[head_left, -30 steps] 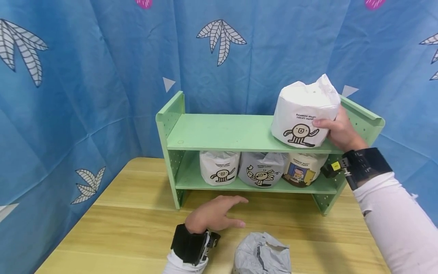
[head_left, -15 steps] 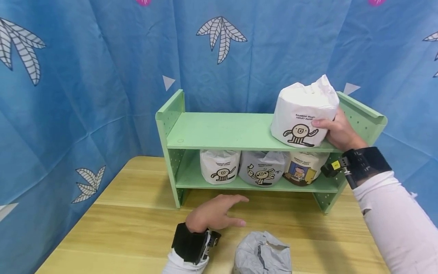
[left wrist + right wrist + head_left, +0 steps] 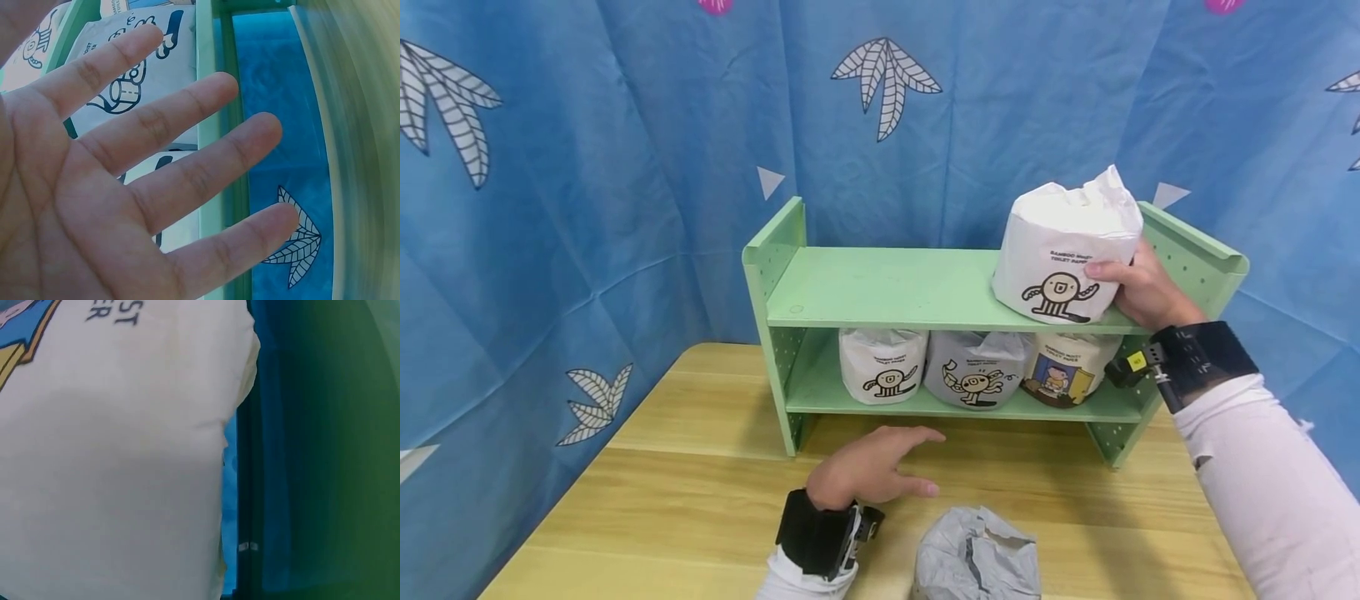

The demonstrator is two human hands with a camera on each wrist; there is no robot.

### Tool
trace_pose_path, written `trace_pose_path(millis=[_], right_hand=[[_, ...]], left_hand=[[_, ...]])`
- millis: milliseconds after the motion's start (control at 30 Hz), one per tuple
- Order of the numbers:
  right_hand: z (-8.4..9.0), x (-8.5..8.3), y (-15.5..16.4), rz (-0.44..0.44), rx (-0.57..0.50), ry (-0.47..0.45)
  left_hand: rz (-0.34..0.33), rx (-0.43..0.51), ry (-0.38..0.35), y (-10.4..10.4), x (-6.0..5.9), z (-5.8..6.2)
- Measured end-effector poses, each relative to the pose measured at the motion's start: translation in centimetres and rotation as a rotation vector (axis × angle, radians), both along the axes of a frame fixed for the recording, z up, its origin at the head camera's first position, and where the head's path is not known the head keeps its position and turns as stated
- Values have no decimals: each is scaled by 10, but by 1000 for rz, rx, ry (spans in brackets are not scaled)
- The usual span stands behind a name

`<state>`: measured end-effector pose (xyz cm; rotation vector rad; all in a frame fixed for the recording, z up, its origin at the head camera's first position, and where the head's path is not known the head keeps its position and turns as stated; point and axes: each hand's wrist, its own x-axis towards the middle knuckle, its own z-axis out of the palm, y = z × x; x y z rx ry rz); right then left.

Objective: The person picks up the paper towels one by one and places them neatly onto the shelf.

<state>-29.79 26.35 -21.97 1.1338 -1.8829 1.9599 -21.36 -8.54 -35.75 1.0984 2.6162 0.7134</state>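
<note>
On the right end of the upper shelf sits a white paper-wrapped toilet roll (image 3: 1063,250). My right hand (image 3: 1150,287) grips its right side, thumb across the printed front and the other fingers hidden behind it. Low over the table, my left hand (image 3: 876,471) is held with its fingers extended and touches nothing. The left wrist view shows its palm (image 3: 81,187) and spread fingers (image 3: 200,175). To the right of that hand, a grey-wrapped toilet roll (image 3: 977,554) stands at the bottom edge of the head view, partly cut off.
The green two-tier shelf (image 3: 880,287) stands on a wooden table (image 3: 685,467). Its lower tier bears a white roll (image 3: 883,367), a grey roll (image 3: 976,371) and a cream roll with a picture (image 3: 1063,371), side by side. A blue curtain (image 3: 700,150) hangs behind.
</note>
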Motion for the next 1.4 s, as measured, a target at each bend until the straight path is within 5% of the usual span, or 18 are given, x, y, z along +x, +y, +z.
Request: trace_pose_path(millis=[500,833,1200,1400], right_hand=[[1,5,5,73,45,-23],[2,15,4,-21,56,-23],[-2,38,5,-440,149,-123],[-9,58,-5,-586,90,-43]], left_hand=[[14,-21,20,2,3,3],[9,-18,16,3,4,1],[-18,-20,17,4,2,-4],[-39,-18,-9,5,3,-2]])
